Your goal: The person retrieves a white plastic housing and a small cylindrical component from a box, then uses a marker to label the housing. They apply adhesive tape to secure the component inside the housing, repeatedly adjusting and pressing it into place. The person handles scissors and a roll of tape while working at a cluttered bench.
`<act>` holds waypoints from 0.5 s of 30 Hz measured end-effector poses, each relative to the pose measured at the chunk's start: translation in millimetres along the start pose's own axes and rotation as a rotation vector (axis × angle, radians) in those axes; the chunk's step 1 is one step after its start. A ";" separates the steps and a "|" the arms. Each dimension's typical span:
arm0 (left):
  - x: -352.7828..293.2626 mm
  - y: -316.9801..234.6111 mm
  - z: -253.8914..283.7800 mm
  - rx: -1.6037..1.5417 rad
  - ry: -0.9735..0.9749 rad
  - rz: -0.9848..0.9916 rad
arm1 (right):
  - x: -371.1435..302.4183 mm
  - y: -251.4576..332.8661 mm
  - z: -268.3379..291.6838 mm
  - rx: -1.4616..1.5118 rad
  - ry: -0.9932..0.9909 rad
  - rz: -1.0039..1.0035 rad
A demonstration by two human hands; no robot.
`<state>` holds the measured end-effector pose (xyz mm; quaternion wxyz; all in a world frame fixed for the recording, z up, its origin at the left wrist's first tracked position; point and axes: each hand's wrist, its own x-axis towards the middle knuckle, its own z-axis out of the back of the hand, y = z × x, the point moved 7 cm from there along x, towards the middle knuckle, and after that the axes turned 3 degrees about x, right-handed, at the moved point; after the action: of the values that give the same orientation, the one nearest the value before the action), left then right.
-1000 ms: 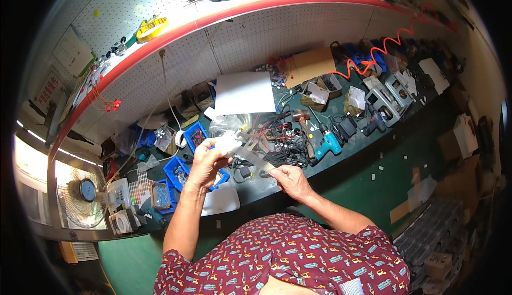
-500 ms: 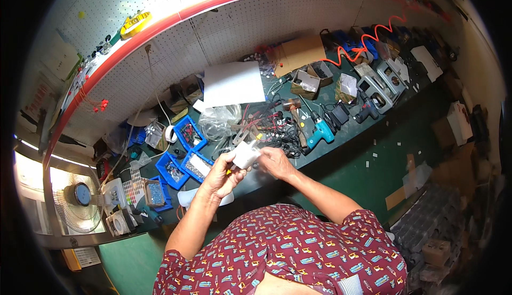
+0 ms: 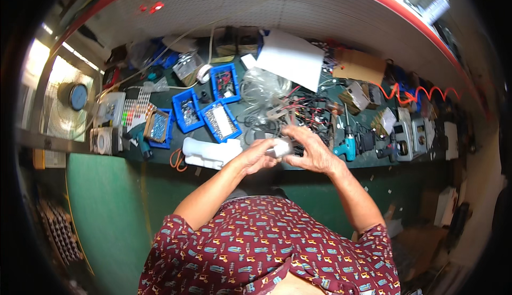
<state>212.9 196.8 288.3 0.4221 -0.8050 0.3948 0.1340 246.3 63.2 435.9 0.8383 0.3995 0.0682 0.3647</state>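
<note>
My left hand (image 3: pixel 257 157) grips a small white block-like part (image 3: pixel 282 146) just over the bench's front edge. Coming from the other side, my right hand (image 3: pixel 316 153) curves its thumb and fingers around the part's right end, the thumb against its lower edge. Motion blur and my fingers hide the part's details. Below and left of my left hand lies a long white plastic piece (image 3: pixel 205 153). Behind the hands spreads a tangle of black and red cables (image 3: pixel 309 114).
Blue bins (image 3: pixel 186 114) of small parts stand on the left, near orange-handled scissors (image 3: pixel 178 159). Rightward lie a teal power drill (image 3: pixel 348 146) and a grey case (image 3: pixel 415 137). A clear plastic bag (image 3: pixel 261 88) and white sheet (image 3: pixel 293 57) lie farther back. A fan (image 3: pixel 78 97) stands far left.
The view has swung, so the bench sits farther right. My hands have lowered with the white part, and it has turned. My right hand now curves around its end.
</note>
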 end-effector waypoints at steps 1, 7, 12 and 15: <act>2.3 1.5 0.7 0.008 0.022 0.020 | 5.4 -8.0 -14.8 -0.003 0.162 -0.048; -9.7 12.3 1.1 -0.005 0.145 0.053 | 14.0 -20.6 -42.5 0.013 0.349 -0.135; -89.8 -16.7 134.3 0.297 -0.634 -0.600 | -18.1 -65.0 -43.5 0.300 0.107 -0.698; -160.3 -27.5 223.5 0.861 -1.245 -0.754 | -37.1 -87.6 -36.1 0.574 -0.146 -0.876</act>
<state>155.2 465.3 256.4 0.8488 -0.4311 -0.1882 0.2413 253.6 24.5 342.1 0.7717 0.5712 0.2673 -0.0819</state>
